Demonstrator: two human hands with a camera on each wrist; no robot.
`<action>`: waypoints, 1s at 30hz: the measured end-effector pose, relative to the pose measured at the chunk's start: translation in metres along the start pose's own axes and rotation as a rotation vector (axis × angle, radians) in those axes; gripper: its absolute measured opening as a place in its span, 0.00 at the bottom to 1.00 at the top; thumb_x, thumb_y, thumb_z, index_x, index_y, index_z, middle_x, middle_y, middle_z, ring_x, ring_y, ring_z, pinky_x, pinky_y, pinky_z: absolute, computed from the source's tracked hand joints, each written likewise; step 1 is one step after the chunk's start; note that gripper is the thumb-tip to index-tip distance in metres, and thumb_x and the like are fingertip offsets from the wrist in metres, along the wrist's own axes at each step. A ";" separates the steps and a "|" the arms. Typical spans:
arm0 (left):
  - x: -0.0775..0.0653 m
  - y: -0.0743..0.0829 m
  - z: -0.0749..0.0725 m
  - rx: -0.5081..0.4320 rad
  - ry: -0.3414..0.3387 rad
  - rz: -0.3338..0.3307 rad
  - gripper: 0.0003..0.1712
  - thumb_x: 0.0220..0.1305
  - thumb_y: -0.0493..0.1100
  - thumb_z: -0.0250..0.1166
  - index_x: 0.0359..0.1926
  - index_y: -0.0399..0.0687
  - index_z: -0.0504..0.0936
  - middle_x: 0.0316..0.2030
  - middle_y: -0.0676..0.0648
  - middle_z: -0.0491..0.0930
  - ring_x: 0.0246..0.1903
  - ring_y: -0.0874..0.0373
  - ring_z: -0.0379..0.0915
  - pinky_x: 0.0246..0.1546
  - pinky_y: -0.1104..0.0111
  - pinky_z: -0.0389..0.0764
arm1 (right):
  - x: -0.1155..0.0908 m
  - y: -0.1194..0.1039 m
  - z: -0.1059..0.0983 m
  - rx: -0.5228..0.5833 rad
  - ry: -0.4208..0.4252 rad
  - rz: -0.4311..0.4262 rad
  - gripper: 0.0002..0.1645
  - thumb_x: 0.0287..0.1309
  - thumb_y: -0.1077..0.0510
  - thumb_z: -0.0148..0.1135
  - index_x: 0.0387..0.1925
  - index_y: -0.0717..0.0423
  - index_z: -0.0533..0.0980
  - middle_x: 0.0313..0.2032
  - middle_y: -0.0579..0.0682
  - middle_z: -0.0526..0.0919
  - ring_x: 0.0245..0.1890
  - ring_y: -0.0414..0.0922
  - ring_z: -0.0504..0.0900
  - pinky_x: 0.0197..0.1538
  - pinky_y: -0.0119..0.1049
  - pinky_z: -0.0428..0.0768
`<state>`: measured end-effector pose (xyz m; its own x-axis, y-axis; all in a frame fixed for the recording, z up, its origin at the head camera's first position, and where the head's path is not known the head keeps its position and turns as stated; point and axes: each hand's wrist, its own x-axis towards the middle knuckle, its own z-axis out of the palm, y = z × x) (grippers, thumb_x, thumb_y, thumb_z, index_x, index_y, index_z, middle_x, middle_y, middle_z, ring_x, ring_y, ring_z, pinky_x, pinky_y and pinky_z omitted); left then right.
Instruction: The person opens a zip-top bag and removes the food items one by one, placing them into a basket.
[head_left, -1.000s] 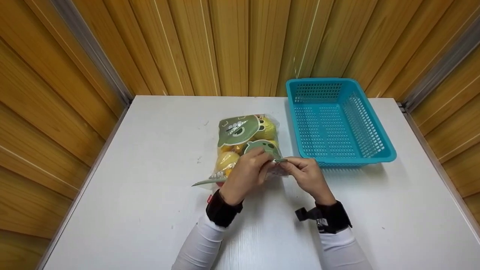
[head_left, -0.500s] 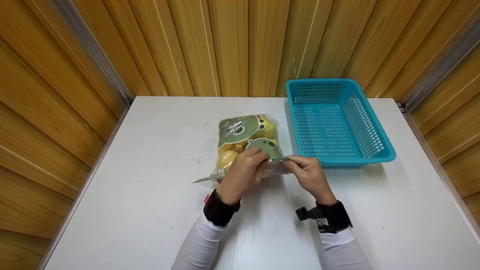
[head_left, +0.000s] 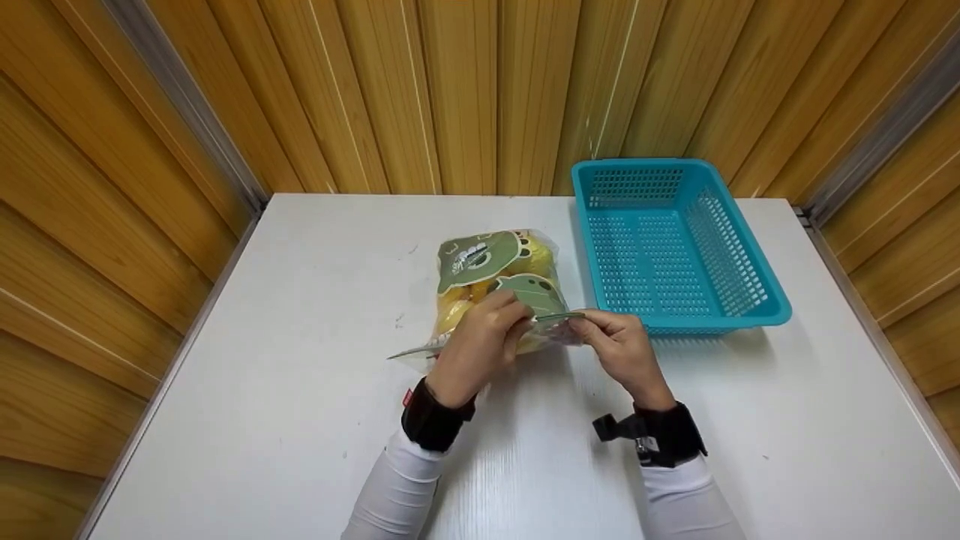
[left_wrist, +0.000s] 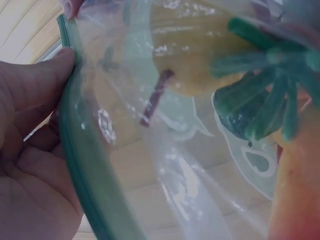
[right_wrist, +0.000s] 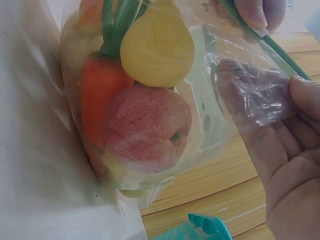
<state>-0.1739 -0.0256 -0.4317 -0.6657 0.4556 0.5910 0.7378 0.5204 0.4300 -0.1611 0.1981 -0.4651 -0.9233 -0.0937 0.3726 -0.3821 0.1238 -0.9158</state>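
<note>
A clear zip bag (head_left: pixel 480 262) with green cartoon print lies on the white table, packed with toy fruit and vegetables. My left hand (head_left: pixel 480 341) pinches its green zip edge (left_wrist: pixel 75 150) at a small white slider (right_wrist: pixel 263 33). A short way to the right, my right hand (head_left: pixel 619 349) holds the corner of the same edge between thumb and fingers. Through the plastic, the right wrist view shows a yellow pear (right_wrist: pixel 157 47), a pinkish-red peach (right_wrist: pixel 150 130) and an orange carrot (right_wrist: pixel 95 95). The left hand hides part of the bag's near side in the head view.
A turquoise perforated basket (head_left: pixel 675 322) stands at the back right of the white table (head_left: pixel 322 315), close beside the bag and right hand. Wood-patterned panels (head_left: pixel 457 97) enclose the table at the back and sides.
My left hand has slid a little to the left along the zip edge, so more of the green strip shows between the hands. The right hand stays nearly still at the corner.
</note>
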 end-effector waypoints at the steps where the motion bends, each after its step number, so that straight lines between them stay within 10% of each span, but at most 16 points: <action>1: 0.000 0.000 -0.001 -0.004 -0.001 -0.003 0.03 0.69 0.29 0.72 0.38 0.37 0.87 0.36 0.45 0.83 0.39 0.52 0.84 0.42 0.62 0.89 | 0.000 0.000 0.000 0.009 -0.004 -0.004 0.10 0.70 0.77 0.60 0.44 0.82 0.85 0.37 0.58 0.95 0.37 0.30 0.91 0.41 0.25 0.90; 6: -0.001 -0.002 -0.003 -0.012 0.009 -0.001 0.03 0.68 0.28 0.72 0.37 0.37 0.87 0.36 0.45 0.83 0.39 0.52 0.83 0.43 0.61 0.89 | 0.000 0.000 -0.001 0.040 -0.026 -0.004 0.11 0.72 0.76 0.59 0.45 0.83 0.84 0.39 0.44 0.95 0.38 0.32 0.92 0.43 0.27 0.91; 13: -0.001 -0.003 -0.005 -0.010 -0.001 -0.008 0.03 0.68 0.28 0.73 0.39 0.37 0.88 0.39 0.44 0.86 0.42 0.50 0.86 0.47 0.60 0.90 | 0.000 -0.002 0.000 -0.015 0.001 0.034 0.11 0.72 0.76 0.60 0.46 0.80 0.86 0.40 0.67 0.93 0.38 0.30 0.91 0.43 0.26 0.90; 20: 0.000 -0.006 -0.004 -0.004 -0.003 -0.006 0.04 0.67 0.28 0.73 0.41 0.37 0.90 0.42 0.45 0.89 0.46 0.51 0.88 0.51 0.61 0.91 | 0.000 -0.002 -0.003 0.075 -0.029 0.029 0.12 0.74 0.76 0.57 0.47 0.86 0.82 0.38 0.37 0.94 0.39 0.32 0.93 0.45 0.28 0.91; 30: 0.000 -0.006 -0.009 0.003 -0.010 -0.020 0.02 0.68 0.30 0.73 0.39 0.39 0.89 0.40 0.45 0.87 0.44 0.52 0.86 0.48 0.62 0.91 | 0.000 -0.004 -0.004 0.043 0.022 0.045 0.11 0.73 0.76 0.58 0.48 0.84 0.83 0.39 0.40 0.95 0.38 0.32 0.93 0.44 0.27 0.91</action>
<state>-0.1774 -0.0354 -0.4277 -0.6813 0.4522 0.5757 0.7241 0.5314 0.4396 -0.1598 0.2013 -0.4610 -0.9401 -0.0674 0.3340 -0.3390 0.0846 -0.9370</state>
